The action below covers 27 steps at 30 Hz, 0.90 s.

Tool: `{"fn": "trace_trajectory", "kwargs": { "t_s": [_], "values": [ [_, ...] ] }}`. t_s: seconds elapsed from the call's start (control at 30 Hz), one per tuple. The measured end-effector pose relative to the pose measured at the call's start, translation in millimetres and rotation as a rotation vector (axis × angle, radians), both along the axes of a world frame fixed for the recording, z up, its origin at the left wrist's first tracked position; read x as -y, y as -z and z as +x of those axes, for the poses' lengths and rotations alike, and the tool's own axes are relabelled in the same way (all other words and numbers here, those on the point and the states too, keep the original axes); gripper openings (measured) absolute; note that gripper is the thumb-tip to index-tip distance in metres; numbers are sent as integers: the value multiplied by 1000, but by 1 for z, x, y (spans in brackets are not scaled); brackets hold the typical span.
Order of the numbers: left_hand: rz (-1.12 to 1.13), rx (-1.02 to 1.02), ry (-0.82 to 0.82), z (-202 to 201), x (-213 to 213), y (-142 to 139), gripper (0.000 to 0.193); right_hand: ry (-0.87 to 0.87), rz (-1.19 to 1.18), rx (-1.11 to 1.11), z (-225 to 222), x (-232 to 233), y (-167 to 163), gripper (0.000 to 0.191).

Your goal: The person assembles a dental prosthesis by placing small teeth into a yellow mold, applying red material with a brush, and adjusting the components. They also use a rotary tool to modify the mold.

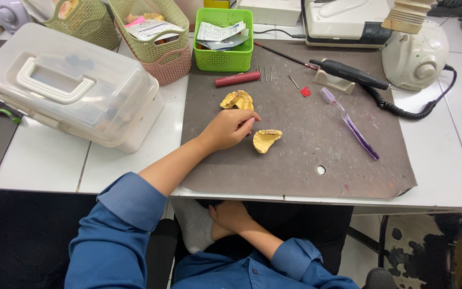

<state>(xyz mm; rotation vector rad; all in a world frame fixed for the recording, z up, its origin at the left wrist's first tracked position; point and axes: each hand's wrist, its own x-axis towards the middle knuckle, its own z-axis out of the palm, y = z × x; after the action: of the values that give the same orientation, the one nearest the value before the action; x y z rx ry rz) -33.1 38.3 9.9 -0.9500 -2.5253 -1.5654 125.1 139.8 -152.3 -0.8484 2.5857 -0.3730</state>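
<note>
Two yellow tooth casts [267, 140] flank the left hand [230, 128], fingers curled, pinching something tiny; right hand [231, 217] rests loosely closed, empty, below the table's [49, 160] near edge.

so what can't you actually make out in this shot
Head view only:
- Left hand: the fingertips curl under, so whether they pinch something small between the two yellow tooth casts is hidden.
- Right hand: partly under the table edge, resting by a grey sock; its fingers are hidden.
- Green basket: papers cover whatever lies beneath.
- White machine: a stacked block hides its top.
</note>
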Motion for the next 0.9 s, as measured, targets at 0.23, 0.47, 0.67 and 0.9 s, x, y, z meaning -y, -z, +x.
{"fn": "trace_trajectory", "kwargs": {
  "t_s": [0.23, 0.47, 0.67, 0.9],
  "values": [
    [-3, -185, -70, -11, -1, -5, 18, 169, -473, 204, -8, -47, -42, 38],
    [-55, -276, -61, -7, -17, -6, 23, 64, -178, 519, 9, -110, -152, 38],
    [-107, -310, -66, -1, -28, 7, 17, 61, 26, 403, -5, -142, -242, 50],
    [-102, -384, -120, -3, -21, 14, 15, 398, -126, 265, -127, -192, -265, 42]
  ]
}}
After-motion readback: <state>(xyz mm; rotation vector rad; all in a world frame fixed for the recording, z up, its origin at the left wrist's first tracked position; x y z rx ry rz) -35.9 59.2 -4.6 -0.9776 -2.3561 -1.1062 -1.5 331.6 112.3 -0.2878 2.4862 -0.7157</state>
